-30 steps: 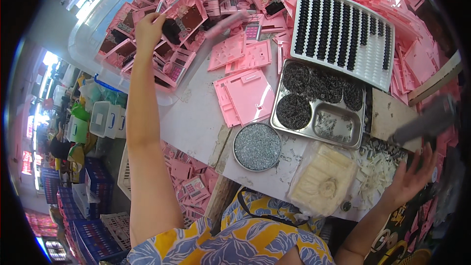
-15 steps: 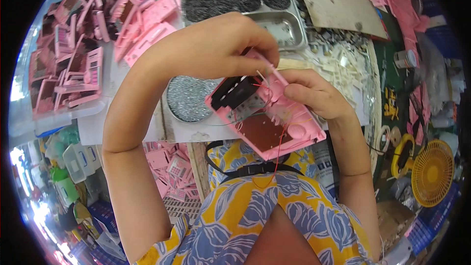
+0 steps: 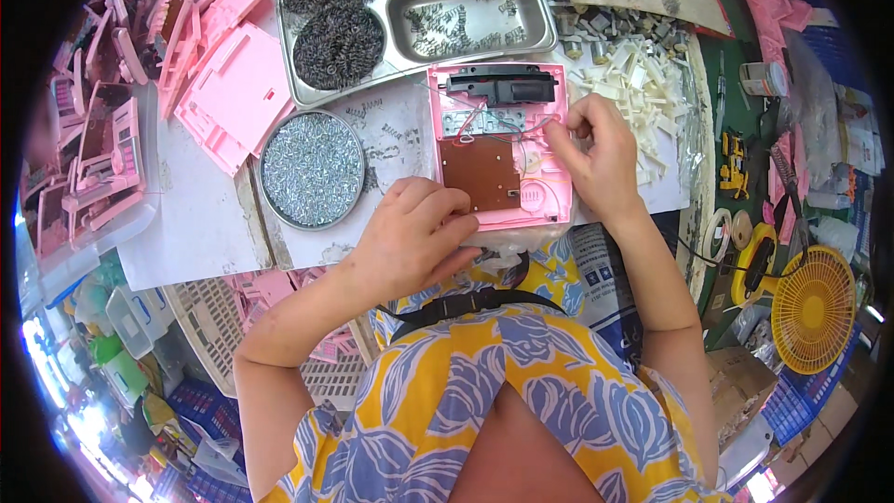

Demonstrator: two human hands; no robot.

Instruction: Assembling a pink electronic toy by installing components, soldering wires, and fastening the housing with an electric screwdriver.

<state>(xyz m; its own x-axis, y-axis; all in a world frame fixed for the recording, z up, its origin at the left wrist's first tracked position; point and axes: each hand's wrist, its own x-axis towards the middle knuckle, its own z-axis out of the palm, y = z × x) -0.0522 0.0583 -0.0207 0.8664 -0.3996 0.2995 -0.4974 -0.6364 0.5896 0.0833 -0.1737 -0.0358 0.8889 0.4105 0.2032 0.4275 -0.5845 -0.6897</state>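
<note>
A shallow pink plastic casing lies open on the worktable in front of me. Inside it are a black rectangular part along the far end, a metal plate, a brown circuit board and thin wires. My left hand is at the near left corner of the casing, its fingers curled over the edge and its thumb lower down. At the right wall my right hand is closed, thumb and forefinger together by the wire ends. What exactly its fingertips pinch is too small to make out.
A round dish of small silvery pieces stands left of the casing. Behind it is a metal tray of dark springs. White plastic parts are heaped at right, pink casings at left. A yellow fan sits far right.
The pink casing, held up and tilted before, now lies flat farther back on the table. My left hand has come down from its far edge to its near left corner; my right stays at its right side.
</note>
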